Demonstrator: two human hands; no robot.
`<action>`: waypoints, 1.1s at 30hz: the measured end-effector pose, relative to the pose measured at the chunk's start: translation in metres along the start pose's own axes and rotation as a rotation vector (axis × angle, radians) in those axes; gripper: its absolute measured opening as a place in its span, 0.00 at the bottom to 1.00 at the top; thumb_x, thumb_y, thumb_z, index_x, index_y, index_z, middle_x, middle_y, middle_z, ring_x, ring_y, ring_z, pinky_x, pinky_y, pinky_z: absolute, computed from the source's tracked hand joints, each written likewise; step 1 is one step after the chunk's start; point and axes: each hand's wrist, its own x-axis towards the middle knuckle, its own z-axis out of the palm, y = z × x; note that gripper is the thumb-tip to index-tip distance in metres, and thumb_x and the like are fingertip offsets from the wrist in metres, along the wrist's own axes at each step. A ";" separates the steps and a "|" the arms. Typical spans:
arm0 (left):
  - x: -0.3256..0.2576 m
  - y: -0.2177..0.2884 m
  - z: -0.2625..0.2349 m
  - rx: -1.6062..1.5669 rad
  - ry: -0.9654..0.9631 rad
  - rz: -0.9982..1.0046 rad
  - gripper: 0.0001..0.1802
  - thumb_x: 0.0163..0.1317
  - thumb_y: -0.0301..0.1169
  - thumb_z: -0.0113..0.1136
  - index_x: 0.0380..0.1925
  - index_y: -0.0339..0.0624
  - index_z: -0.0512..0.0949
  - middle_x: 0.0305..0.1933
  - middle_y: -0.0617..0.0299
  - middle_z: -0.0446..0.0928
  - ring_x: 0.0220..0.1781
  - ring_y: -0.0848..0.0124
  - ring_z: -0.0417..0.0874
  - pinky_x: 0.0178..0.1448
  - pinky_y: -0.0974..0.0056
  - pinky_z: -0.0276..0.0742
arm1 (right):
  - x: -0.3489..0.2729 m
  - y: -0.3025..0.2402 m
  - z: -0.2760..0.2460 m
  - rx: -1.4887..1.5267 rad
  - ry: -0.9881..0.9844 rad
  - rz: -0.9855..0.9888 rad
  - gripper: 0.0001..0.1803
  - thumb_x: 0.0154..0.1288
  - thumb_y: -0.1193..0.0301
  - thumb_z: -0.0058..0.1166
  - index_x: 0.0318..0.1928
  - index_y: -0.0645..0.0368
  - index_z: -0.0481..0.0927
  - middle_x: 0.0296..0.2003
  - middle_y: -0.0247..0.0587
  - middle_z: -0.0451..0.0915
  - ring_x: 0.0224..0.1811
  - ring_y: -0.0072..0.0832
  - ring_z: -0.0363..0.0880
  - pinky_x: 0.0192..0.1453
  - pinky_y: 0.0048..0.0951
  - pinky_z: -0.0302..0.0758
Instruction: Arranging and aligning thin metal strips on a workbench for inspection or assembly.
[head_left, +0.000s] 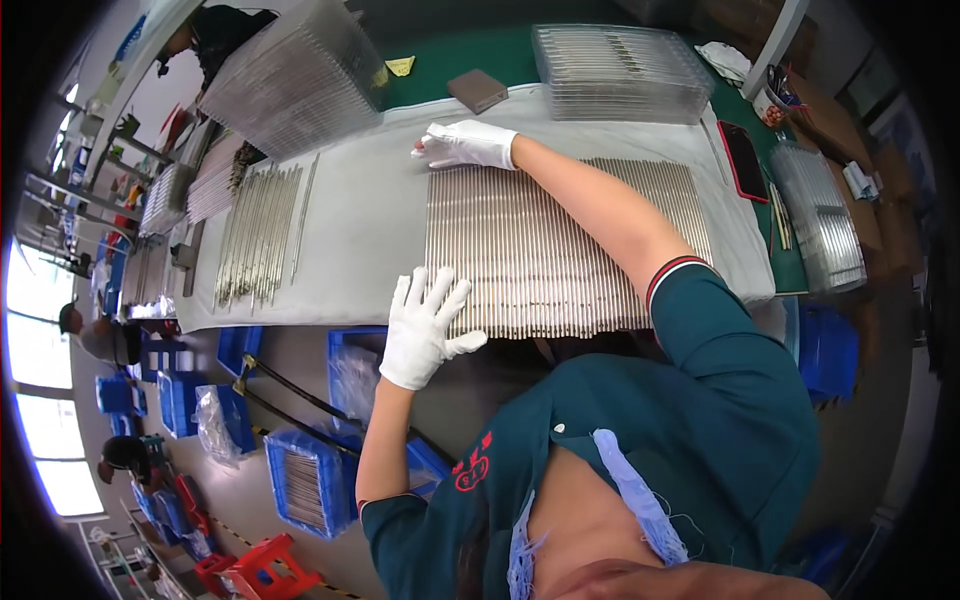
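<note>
A wide row of thin, shiny metal rods (540, 250) lies side by side on the white cloth (370, 220) in front of me. My left hand (420, 328), in a white glove, is at the row's near left corner. Its fingers are spread, with nothing held and the fingertips beside the leftmost rods. Reaching across the rods from the right, my right hand (468, 145) is at their far left corner, also gloved in white. Its fingers stretch leftward, partly bunched together, and I see nothing in them. Another looser group of rods (258, 235) rests on the cloth further left.
Stacked clear plastic trays (300, 85) stand far left, more trays (625, 75) far right. A dark block (478, 90) lies between them. A red-edged phone (741, 160) lies at the right. Below the table's left side are blue crates (345, 480). Other people are at the left.
</note>
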 end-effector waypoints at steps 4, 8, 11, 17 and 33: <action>0.006 0.030 -0.003 -0.025 -0.023 -0.031 0.44 0.49 0.64 0.58 0.57 0.41 0.72 0.61 0.48 0.68 0.64 0.47 0.65 0.68 0.44 0.59 | -0.062 -0.017 -0.040 -0.288 0.097 -0.164 0.25 0.74 0.53 0.42 0.59 0.59 0.74 0.55 0.33 0.78 0.59 0.22 0.74 0.65 0.24 0.67; 0.035 0.075 0.010 -0.113 -0.013 0.046 0.45 0.48 0.61 0.62 0.59 0.38 0.70 0.62 0.47 0.67 0.65 0.47 0.64 0.68 0.46 0.60 | -0.169 -0.021 -0.046 -0.902 0.287 -0.159 0.31 0.72 0.44 0.38 0.64 0.51 0.71 0.59 0.38 0.75 0.63 0.33 0.72 0.67 0.29 0.65; 0.064 0.104 0.020 -0.146 0.049 0.154 0.46 0.49 0.64 0.58 0.57 0.38 0.71 0.59 0.50 0.68 0.62 0.51 0.65 0.68 0.48 0.59 | -0.249 -0.009 -0.026 -1.257 0.323 -0.165 0.30 0.70 0.49 0.44 0.65 0.52 0.69 0.64 0.44 0.69 0.66 0.42 0.67 0.70 0.35 0.63; 0.072 0.110 0.035 -0.080 0.137 0.142 0.44 0.48 0.62 0.59 0.57 0.39 0.71 0.58 0.53 0.70 0.60 0.56 0.68 0.66 0.52 0.61 | -0.329 0.033 0.041 -1.617 0.325 -0.246 0.38 0.64 0.45 0.47 0.61 0.65 0.69 0.64 0.53 0.67 0.69 0.48 0.62 0.73 0.46 0.55; -0.018 0.166 0.035 -1.213 0.047 -1.054 0.14 0.65 0.37 0.61 0.42 0.37 0.82 0.28 0.64 0.81 0.27 0.79 0.78 0.37 0.73 0.74 | -0.319 0.044 0.091 -1.529 0.144 -0.370 0.33 0.47 0.60 0.66 0.53 0.63 0.75 0.60 0.49 0.70 0.66 0.42 0.65 0.73 0.42 0.57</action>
